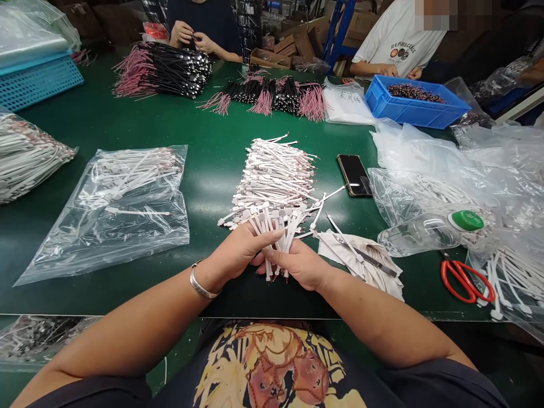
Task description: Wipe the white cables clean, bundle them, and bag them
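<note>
A bundle of white cables is held between both hands near the table's front edge. My left hand wraps round its left side, thumb across the front; my right hand closes on its right side, the two thumbs nearly touching. White connector ends fan out at the top, and thin tips stick out below the thumbs. Just beyond lies a large pile of similar white cables, with a few loose ones at its right. The fingers behind the bundle are mostly hidden.
A phone, a cloth with tweezers, a bottle and red scissors lie right. A bag of cables is left. Black and pink cable bundles, a blue bin and two people are across the table.
</note>
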Available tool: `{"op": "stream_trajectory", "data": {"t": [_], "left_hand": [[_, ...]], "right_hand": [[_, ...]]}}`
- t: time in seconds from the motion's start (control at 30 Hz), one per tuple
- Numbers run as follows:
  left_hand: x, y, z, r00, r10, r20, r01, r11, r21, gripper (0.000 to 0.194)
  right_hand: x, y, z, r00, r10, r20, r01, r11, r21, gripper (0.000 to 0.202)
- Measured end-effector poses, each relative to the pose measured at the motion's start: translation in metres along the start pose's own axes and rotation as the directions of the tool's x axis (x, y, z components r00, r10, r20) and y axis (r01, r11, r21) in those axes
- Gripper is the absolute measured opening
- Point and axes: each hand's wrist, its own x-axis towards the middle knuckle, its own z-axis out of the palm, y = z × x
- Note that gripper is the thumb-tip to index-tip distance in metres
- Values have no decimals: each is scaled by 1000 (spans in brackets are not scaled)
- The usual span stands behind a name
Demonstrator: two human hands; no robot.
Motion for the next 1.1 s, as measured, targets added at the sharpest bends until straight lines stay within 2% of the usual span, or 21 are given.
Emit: {"op": "stream_trajectory", "data": {"t": [0.2,0.67,0.87,1.1], "left_hand": [[0,-7,-2,996,-47,-73,50,998,37,32],[-1,-6,-1,999,-18,-29,16,997,-76,28],[-2,-2,2,997,-82,4,82,995,64,33],[-5,-1,3,997,-80,6,79,995,65,33]], "right_hand": [[1,1,-1,999,29,17,-30,998,49,41],[0,2,-4,999,25,22,-26,996,88,39],[1,3,-2,998,12,56,-13,1000,21,40],[1,4,-2,996,-1,93,0,1000,10,39]]}}
